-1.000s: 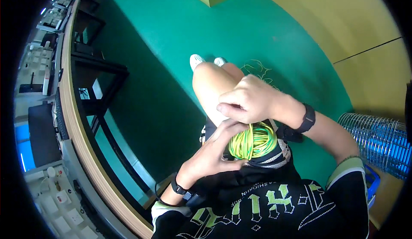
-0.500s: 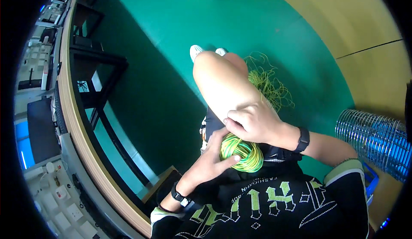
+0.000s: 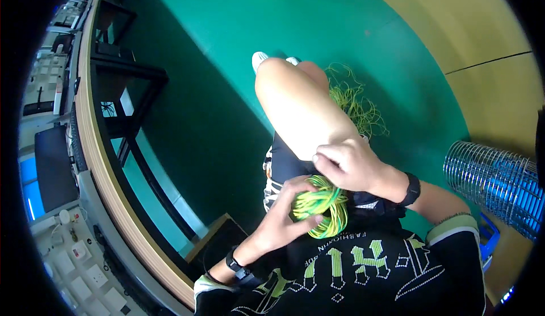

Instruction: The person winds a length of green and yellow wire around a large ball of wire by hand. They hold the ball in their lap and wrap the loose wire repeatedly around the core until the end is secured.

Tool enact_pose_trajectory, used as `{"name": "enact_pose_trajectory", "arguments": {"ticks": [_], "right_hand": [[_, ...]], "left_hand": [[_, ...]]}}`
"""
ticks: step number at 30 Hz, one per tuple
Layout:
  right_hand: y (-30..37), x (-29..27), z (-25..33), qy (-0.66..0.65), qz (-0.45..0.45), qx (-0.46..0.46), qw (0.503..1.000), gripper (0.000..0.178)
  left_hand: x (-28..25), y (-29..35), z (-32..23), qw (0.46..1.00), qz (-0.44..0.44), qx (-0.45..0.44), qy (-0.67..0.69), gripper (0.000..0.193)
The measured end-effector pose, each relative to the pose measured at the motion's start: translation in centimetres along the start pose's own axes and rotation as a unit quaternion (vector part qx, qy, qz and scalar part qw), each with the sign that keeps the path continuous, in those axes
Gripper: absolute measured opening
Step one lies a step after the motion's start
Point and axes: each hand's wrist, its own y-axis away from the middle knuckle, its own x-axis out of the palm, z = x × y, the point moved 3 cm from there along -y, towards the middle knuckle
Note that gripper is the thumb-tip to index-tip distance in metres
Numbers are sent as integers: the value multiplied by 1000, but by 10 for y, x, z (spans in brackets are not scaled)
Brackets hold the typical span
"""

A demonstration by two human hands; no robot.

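Observation:
A round bundle of yellow-green wire (image 3: 322, 205) sits over my lap, close to my shirt. Around its left side my left hand (image 3: 288, 209) is wrapped, thumb on the near face and fingers over the top. My right hand (image 3: 347, 164) is curled closed just above the bundle, by my bare thigh (image 3: 301, 103); whatever its fingertips pinch is hidden. Beyond my leg, a loose tangle of the same wire (image 3: 359, 109) lies on the green floor.
On the left runs a long bench (image 3: 108, 197) with a wooden edge, holding white electrical fittings (image 3: 96, 276). Dark metal stools (image 3: 128, 72) stand beneath it. To the right are a chrome wire rack (image 3: 482, 180) with blue inside and a yellow wall (image 3: 454, 21).
The wire bundle has turned in my left hand, so its strands now lie at another angle. My right hand has shifted slightly right and down.

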Motion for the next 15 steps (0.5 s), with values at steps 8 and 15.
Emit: {"name": "enact_pose_trajectory", "arguments": {"ticks": [8,15], "right_hand": [[-45,-51,23,-94,32,-87,991,27],[-53,-45,-20,-80,69,-94,990,25]], "left_hand": [[-13,-51,-41,958,-14,248,-142,78],[-19,-65,-19,964,8,209,-164,76]]}}
